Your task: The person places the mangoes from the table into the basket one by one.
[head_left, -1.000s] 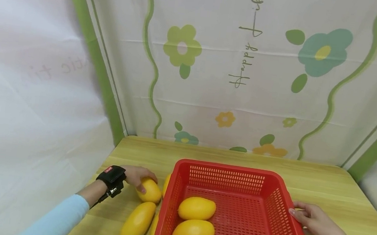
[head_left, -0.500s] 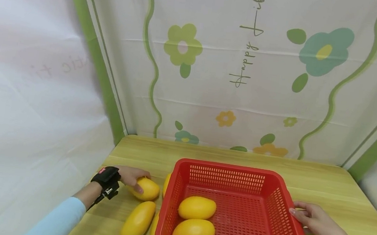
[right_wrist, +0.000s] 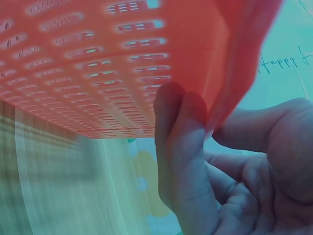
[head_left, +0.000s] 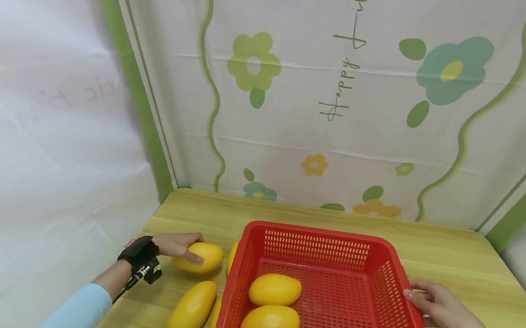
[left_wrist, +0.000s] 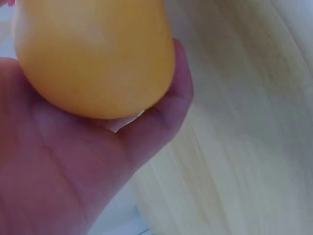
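One smooth, yellow, oval mango point(head_left: 210, 257), left of the red rectangular plastic basket point(head_left: 338, 313), is held by the left grip point(head_left: 178, 244); the right grip point(head_left: 441, 310) pinches the basket's rim. The mango seems firm, maybe slippery; its middle looks safest to hold.

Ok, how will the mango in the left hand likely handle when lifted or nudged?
The mango may roll crookedly if nudged, since it is rounded but oblong. Its smooth skin could prove slippery. It is probably firm, as no dent shows where the left hand grips it.
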The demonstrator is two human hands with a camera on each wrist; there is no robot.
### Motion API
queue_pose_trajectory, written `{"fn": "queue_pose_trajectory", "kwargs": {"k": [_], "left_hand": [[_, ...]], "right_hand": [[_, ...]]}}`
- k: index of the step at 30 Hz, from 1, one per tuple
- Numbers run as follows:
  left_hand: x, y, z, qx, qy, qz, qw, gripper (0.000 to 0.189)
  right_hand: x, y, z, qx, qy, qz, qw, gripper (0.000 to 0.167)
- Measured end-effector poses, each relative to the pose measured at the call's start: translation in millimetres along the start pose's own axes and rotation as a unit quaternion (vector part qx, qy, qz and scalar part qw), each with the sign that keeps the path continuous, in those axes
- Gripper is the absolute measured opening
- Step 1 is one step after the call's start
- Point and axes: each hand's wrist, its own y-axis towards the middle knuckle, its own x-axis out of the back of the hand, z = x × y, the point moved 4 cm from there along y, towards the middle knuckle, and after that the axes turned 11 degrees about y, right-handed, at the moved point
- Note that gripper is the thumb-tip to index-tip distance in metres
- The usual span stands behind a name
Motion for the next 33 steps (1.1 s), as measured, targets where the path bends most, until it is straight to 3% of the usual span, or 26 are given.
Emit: {"fn": "queue_pose_trajectory", "kwargs": {"k": [7, 14, 21, 24, 33], "left_hand": [[-1.2, -5.2, 2.7, 0.033, -0.010, -0.023, 0.9991, 0.057], [-3.3, -13.0, 7.4, 0.058, -0.042, -0.034, 0.9968, 0.089], [-0.1, -13.6, 0.1, 0.042, -0.073, -0.042, 0.9956, 0.090], [1.6, -12.1, -5.4, 0.019, -0.081, -0.047, 0.9954, 0.083], [11.6, -10.2, -15.2, -0.028, -0.040, -0.081, 0.9955, 0.066]], "right_hand": [[-1, -0.8, 2, 0.002, 0.006, 0.013, 0.9999, 0.064], [-1, 0.0, 1, 0.003, 0.005, 0.017, 0.9998, 0.067], [0, -0.9, 0, 0.014, 0.023, 0.040, 0.9988, 0.065], [0, -1.2, -1, 0.020, 0.026, 0.047, 0.9983, 0.065], [0, -0.9, 1, 0.023, 0.007, 0.026, 0.9994, 0.062]]}}
